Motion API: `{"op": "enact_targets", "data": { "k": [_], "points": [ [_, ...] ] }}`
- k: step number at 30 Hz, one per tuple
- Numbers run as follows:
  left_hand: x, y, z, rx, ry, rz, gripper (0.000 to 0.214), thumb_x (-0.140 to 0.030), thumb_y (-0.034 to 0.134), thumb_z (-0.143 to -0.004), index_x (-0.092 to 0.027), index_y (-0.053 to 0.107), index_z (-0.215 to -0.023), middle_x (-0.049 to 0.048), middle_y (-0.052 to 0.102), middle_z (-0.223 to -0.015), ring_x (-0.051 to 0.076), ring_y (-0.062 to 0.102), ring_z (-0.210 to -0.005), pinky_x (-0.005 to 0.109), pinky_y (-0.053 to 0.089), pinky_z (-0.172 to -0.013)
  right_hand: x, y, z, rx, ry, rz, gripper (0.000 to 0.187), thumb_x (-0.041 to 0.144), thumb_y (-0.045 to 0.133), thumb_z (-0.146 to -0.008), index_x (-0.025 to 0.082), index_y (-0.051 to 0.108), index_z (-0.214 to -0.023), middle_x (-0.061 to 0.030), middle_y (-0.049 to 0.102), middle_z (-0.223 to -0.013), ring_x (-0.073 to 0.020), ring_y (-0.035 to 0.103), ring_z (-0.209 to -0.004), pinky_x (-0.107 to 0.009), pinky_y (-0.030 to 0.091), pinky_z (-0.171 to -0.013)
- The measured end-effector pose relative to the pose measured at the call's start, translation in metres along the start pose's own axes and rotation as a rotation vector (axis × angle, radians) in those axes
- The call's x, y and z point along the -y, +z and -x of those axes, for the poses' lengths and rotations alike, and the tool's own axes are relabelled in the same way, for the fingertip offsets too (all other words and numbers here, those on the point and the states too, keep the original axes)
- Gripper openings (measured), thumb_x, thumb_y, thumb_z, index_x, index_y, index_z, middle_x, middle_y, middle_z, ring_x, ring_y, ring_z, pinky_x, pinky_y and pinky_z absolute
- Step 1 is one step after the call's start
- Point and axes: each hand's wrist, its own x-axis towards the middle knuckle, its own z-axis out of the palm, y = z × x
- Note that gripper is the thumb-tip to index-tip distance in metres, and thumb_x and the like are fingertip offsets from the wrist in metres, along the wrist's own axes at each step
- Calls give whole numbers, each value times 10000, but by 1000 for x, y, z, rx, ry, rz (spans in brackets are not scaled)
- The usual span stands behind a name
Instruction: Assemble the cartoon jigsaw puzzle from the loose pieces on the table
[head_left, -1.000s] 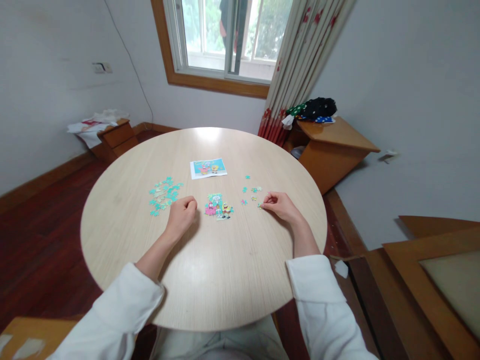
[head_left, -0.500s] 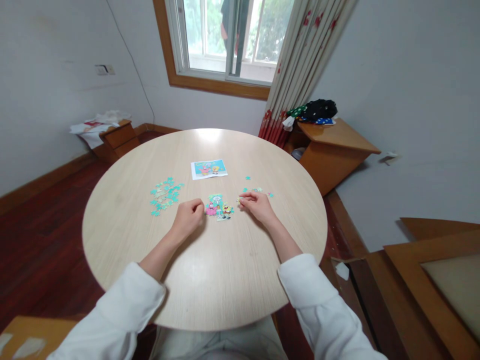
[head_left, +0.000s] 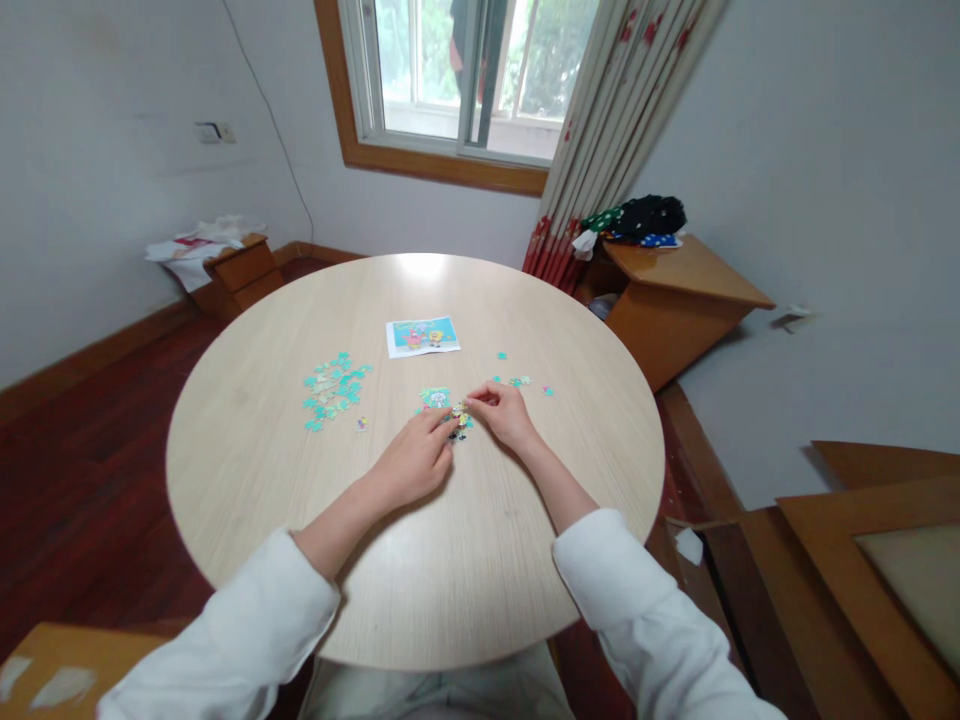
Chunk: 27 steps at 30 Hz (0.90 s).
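A partly joined jigsaw puzzle [head_left: 435, 398] with cartoon figures lies on the round table, its lower left part hidden under my left hand [head_left: 416, 455]. That hand reaches across with its fingers stretched out, the tips resting on the yellow figure. At the puzzle's right edge, my right hand [head_left: 504, 412] pinches a small puzzle piece, mostly covered by the fingertips. One loose puzzle piece [head_left: 362, 424] lies left of my left hand. Beyond the puzzle is a printed reference picture [head_left: 424, 338] showing similar figures.
A pile of turquoise and pale puzzle pieces [head_left: 334, 390] spreads over the left of the round table [head_left: 442, 580]. Several loose pieces [head_left: 520, 381] lie past my right hand. A wooden cabinet [head_left: 682, 310] with cloths on top stands behind the table at right.
My left hand has moved right, from beside the puzzle onto it, and its fingers have stretched out. My right hand has shifted slightly left to the puzzle's edge. A loose piece now shows at left.
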Motion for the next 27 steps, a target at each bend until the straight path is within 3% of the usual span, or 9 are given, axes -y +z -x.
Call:
{"op": "enact_targets", "data": {
  "k": [13, 19, 27],
  "points": [
    [-3, 4, 2, 84, -8, -51, 410, -249, 374, -900, -120, 522, -1261, 171, 528, -1294, 266, 482, -1201, 467, 382, -1032, 2, -1, 1, 59, -9, 131, 70, 231, 619, -691, 172, 650, -669, -20, 669, -665, -138, 586, -631, -271, 453, -651],
    [-1, 6, 2, 66, -6, -42, 409, -249, 358, -907, -146, 517, -1270, 154, 531, -1296, 258, 487, -1195, 468, 380, -1028, -1, -1, 1, 82, -14, 169, 64, 227, 626, -718, 182, 655, -683, -11, 667, -671, -135, 581, -634, -267, 444, -648],
    [-1, 6, 2, 78, 3, -54, 410, -239, 364, -904, -129, 514, -1269, 163, 529, -1292, 259, 484, -1201, 460, 382, -1029, 1, -2, 3, 8, -101, 453, 58, 226, 669, -744, 192, 666, -697, -27, 668, -754, -172, 552, -770, -326, 379, -768]
  ]
}}
